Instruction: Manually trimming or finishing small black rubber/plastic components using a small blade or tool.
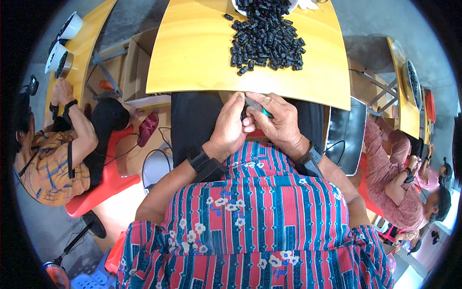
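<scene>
My two hands meet in front of my body, just below the near edge of the yellow table [192, 58]. My right hand [281, 120] is closed round a slim grey tool [253, 103] with a teal-green part; its exact kind is hard to make out. Pinched in my left hand [229, 126] is a small black piece [244, 114], mostly covered by the fingers and touching or very near the tool. On the table beyond lies a heap of small black plastic pieces [267, 41], like cord locks, spilling from a white bowl [294, 6].
An open cardboard box [139, 62] stands by the table's left side, and a black-lined box [347, 135] is low on the right. People sit at yellow tables on both sides, one on a red stool [108, 178] to the left. White bowls [72, 26] stand on the left table.
</scene>
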`<state>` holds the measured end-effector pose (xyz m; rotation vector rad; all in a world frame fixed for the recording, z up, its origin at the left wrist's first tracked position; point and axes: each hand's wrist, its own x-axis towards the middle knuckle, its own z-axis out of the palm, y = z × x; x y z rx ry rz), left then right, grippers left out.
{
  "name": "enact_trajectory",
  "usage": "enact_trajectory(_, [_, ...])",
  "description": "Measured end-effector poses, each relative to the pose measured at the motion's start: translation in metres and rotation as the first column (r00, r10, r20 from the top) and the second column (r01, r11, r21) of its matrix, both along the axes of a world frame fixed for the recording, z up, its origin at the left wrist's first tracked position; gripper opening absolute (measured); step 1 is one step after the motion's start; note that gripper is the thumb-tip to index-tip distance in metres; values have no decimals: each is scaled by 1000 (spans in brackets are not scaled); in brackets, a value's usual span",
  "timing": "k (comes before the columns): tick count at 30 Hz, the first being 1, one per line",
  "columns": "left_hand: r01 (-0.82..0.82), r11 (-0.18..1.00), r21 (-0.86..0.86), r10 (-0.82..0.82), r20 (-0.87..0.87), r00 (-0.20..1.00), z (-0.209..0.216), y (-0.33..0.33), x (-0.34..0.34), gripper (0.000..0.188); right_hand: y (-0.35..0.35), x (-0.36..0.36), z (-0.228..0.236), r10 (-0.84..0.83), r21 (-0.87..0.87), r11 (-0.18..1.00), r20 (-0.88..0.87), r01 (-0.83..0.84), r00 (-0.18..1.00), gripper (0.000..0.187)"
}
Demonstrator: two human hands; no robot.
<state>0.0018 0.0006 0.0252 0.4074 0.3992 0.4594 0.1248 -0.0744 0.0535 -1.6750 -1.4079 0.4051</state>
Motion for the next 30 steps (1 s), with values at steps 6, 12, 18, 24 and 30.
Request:
enact_trajectory(6, [126,992,11,-127,56,990,-1,6,-6,23,32,23,-6,-90,41,995,115,86,989,29])
enact_trajectory(12, [191,980,-52,-178,194,965,-2,4,-11,23,47,33,-6,-25,-58,997,344,47,939,30])
enact_trajectory(18, [158,985,-71,-148,127,981,-9,-11,-5,23,43,50,-10,-19,-129,988,435,83,900,20])
enact_trajectory(24, [136,988,-75,-132,49,990,-13,-9,-4,25,40,50,-10,24,-187,980,478,75,878,22])
enact_trajectory(30, [99,980,-170,-92,45,995,-19,-7,-1,20,34,50,-13,-9,-154,985,403,77,915,15])
